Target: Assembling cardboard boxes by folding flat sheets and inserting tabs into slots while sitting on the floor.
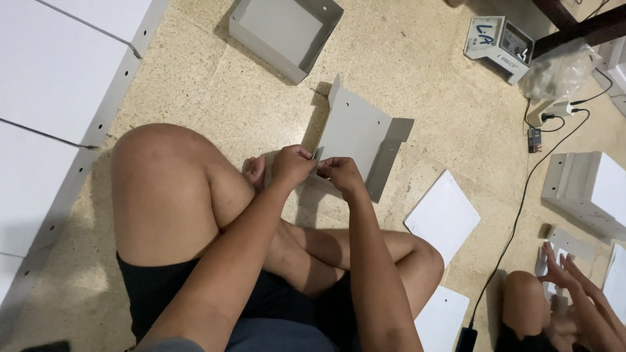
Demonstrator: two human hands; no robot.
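Note:
I sit cross-legged on a speckled floor. A grey sheet-metal bracket (357,133) with bent flanges and several small holes lies on the floor in front of my knees. My left hand (293,164) and my right hand (340,174) meet at its near edge, fingers pinched together on that edge or on something small there. What sits between the fingertips is too small to make out.
A grey open metal box (285,32) lies further off. White panels with hole rows (59,85) fill the left. White sheets (443,215) lie at right, near a black cable (521,202), a small device (499,40) and a plastic bag (557,72). Another person's hands (577,287) work at bottom right.

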